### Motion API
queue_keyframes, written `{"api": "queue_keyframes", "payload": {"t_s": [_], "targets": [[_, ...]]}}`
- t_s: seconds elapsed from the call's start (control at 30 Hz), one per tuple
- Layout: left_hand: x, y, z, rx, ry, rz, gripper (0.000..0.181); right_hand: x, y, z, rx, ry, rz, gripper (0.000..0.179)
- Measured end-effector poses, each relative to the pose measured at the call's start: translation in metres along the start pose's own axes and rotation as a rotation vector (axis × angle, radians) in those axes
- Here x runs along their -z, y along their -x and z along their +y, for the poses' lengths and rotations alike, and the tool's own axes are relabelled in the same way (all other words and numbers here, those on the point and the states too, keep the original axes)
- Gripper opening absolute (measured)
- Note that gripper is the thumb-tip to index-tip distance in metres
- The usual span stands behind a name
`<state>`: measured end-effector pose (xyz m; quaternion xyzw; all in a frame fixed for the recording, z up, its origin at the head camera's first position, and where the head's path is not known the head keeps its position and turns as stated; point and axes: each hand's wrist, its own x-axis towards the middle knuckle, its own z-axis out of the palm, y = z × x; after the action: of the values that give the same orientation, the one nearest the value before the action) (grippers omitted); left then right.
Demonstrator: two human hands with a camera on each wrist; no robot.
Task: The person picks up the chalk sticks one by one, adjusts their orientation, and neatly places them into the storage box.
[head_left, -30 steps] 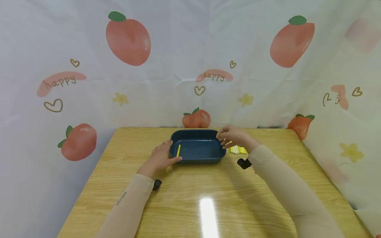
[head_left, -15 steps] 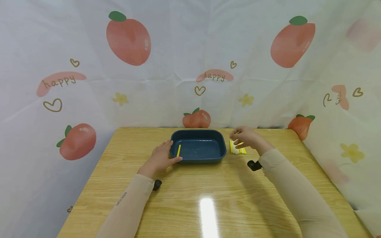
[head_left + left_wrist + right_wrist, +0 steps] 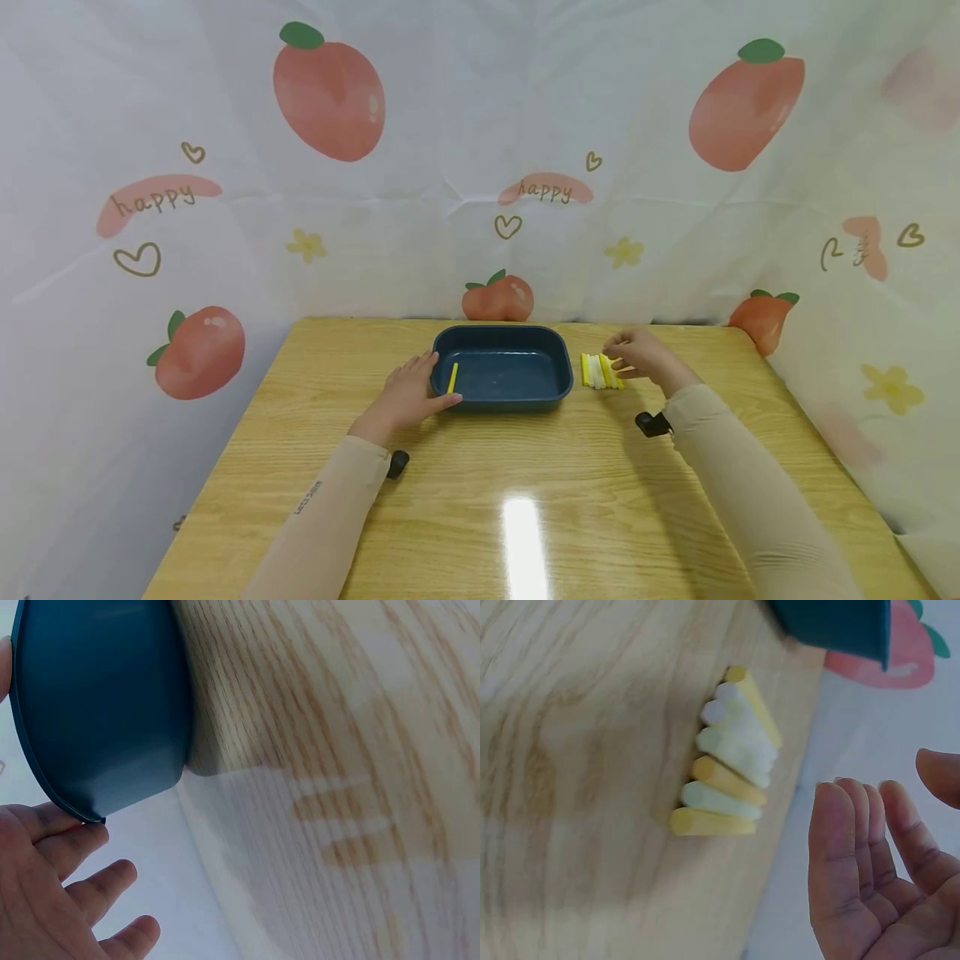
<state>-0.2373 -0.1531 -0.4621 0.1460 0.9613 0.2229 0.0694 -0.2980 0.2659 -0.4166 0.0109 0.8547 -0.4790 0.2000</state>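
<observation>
A dark blue rectangular basin (image 3: 502, 407) sits at the table's far side, with one yellow chalk stick (image 3: 453, 377) lying inside at its left end. My left hand (image 3: 408, 392) rests on the basin's left end. In the left wrist view its fingers (image 3: 79, 847) are spread, and some fingertips touch the rim. My right hand (image 3: 648, 358) hovers over the right end of a row of yellow and white chalk sticks (image 3: 597, 372). The right wrist view shows those fingers (image 3: 832, 847) extended, thumb apart, holding nothing; the chalk lies side by side on the table.
The wooden table (image 3: 465, 483) carries a bright light reflection near its front. Behind it hangs a white cloth (image 3: 420, 233) printed with peaches, which also runs along the right side. The chalk row lies just right of the basin.
My right hand has moved right, from above the basin's right rim to above the chalk row. The left hand stays at the basin's left end.
</observation>
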Motion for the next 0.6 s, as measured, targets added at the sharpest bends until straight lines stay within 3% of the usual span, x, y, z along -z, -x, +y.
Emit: {"api": "queue_keyframes", "payload": {"t_s": [0.6], "targets": [[0.001, 0.001, 0.002, 0.016, -0.012, -0.004, 0.102, 0.003, -0.016, 0.036, -0.018, -0.058, 0.078, 0.038]]}}
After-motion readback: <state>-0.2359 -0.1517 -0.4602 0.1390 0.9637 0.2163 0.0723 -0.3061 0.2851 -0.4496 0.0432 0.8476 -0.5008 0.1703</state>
